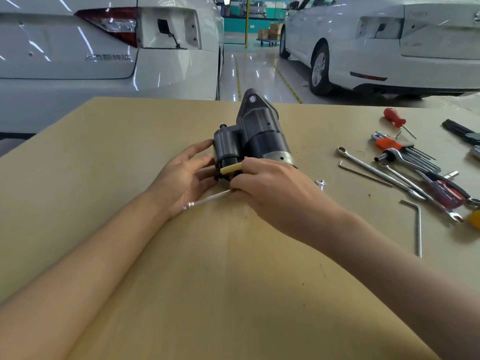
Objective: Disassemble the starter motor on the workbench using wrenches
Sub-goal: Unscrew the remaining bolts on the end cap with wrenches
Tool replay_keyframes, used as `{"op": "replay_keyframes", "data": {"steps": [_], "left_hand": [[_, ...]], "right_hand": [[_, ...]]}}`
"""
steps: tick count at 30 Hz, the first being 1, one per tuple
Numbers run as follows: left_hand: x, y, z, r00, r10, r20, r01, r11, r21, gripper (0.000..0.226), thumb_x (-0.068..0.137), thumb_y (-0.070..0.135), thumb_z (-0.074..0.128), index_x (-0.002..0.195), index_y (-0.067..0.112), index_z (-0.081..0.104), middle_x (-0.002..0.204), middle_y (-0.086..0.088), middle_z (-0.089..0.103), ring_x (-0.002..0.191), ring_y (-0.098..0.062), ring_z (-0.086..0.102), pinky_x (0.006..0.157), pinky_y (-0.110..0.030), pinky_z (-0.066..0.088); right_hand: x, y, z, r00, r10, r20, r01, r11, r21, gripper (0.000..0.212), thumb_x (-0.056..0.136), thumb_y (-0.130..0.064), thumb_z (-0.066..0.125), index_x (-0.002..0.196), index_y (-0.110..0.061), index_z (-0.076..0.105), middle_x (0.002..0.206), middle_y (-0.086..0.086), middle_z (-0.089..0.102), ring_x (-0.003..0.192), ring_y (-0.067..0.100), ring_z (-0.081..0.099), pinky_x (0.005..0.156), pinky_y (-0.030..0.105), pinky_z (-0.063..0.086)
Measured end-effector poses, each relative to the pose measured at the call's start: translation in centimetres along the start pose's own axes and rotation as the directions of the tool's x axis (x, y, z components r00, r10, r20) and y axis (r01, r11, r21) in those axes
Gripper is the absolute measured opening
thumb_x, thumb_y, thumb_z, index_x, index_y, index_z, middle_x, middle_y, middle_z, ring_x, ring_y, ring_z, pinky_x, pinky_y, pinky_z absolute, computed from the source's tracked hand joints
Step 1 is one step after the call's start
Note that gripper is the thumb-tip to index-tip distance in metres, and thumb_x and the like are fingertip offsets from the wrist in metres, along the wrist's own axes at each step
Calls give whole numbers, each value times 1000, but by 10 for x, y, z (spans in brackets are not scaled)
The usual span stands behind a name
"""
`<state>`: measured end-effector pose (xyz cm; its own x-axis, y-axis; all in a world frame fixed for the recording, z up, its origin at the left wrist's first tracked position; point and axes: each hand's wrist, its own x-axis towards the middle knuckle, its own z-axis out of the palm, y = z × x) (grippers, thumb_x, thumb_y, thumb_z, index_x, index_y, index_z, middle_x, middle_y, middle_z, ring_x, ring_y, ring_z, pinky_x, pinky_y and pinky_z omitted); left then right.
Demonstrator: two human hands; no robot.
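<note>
We see a tan workbench (233, 255) with a dark grey starter motor (255, 133) lying just beyond our two hands. Our left hand (181, 178) rests open, fingers spread against the motor's smaller cylinder. Our right hand (270, 188) is closed around a thin, blurred wrench (207, 200) at the motor's near end. Loose tools (405, 162) lie well off to the right of the grip.

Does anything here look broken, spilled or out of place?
Nothing spilled. Both white cars behind the workbench have empty sockets where a tail lamp belongs; a loose wire hangs from one. Tools lie jumbled on the right.
</note>
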<state>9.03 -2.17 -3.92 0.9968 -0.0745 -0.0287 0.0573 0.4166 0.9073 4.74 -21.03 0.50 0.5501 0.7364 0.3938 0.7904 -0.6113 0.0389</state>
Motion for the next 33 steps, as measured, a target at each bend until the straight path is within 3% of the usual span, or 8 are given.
{"op": "replay_keyframes", "data": {"steps": [3, 4, 6, 8, 11, 16, 28, 33], "left_hand": [[1, -1, 0, 1000, 6, -13, -7, 1000, -18, 35, 98, 5, 46, 132, 12, 52, 90, -10, 73, 78, -21, 70, 66, -31, 58], [2, -1, 0, 1000, 7, -13, -8, 1000, -22, 36, 98, 6, 47, 132, 11, 52, 90, -11, 73, 78, -21, 70, 65, -31, 57], [1, 0, 0, 1000, 0, -19, 0, 1000, -29, 36, 97, 7, 49, 133, 10, 52, 91, -12, 72, 77, -23, 69, 63, -32, 56], [1, 0, 1, 1000, -5, -19, 4, 1000, -28, 38, 96, 8, 51, 134, 9, 51, 92, -12, 71, 78, -23, 69, 65, -32, 57], [0, -1, 2, 999, -2, -38, 2, 1000, -8, 49, 90, 11, 58, 137, 10, 44, 89, -8, 73, 78, -22, 69, 68, -31, 58], [-2, -2, 8, 998, 49, -40, -42, 987, 152, 71, 71, 20, 69, 138, 14, 44, 98, -9, 70, 80, -16, 70, 65, -25, 55], [1, -5, 9, 994, 83, -67, -69, 979, 190, 57, 83, 7, 65, 137, 12, 46, 102, -15, 67, 78, -16, 70, 63, -24, 54], [0, -4, 10, 995, 81, -63, -68, 980, 185, 68, 72, 13, 69, 136, 12, 47, 98, -14, 69, 78, -16, 71, 63, -24, 54]], "right_hand": [[-25, 2, 6, 929, 277, -245, -117, 848, 517, 9, 91, -14, 61, 90, -12, 69, 78, -2, 60, 66, 8, 51, 64, 24, 46], [-32, 3, 8, 875, 444, -194, -179, 669, 722, 8, 90, -12, 62, 87, -12, 69, 74, 4, 63, 62, 11, 56, 61, 27, 49], [-37, 8, 8, 740, 668, 78, -245, 160, 956, 10, 90, -9, 61, 87, -7, 70, 71, 8, 69, 61, 17, 65, 57, 28, 53], [-37, 16, 4, 621, 719, 313, -201, -239, 950, 14, 92, -7, 56, 87, -1, 67, 71, 13, 71, 63, 21, 69, 56, 25, 54], [-33, 18, 1, 556, 683, 473, -74, -527, 847, 17, 92, -2, 49, 85, 2, 65, 71, 16, 71, 63, 22, 71, 54, 24, 55], [-30, 17, 4, 504, 675, 540, -23, -614, 789, 15, 93, -2, 47, 89, 2, 61, 68, 17, 70, 59, 23, 70, 52, 26, 56], [-32, 17, 5, 519, 702, 487, 20, -580, 815, 14, 92, 1, 49, 97, 7, 61, 79, 23, 71, 71, 28, 73, 57, 27, 57], [-32, 17, 8, 510, 706, 491, 30, -585, 810, 12, 92, 1, 50, 96, 7, 60, 79, 23, 71, 72, 29, 73, 57, 26, 57]]}}
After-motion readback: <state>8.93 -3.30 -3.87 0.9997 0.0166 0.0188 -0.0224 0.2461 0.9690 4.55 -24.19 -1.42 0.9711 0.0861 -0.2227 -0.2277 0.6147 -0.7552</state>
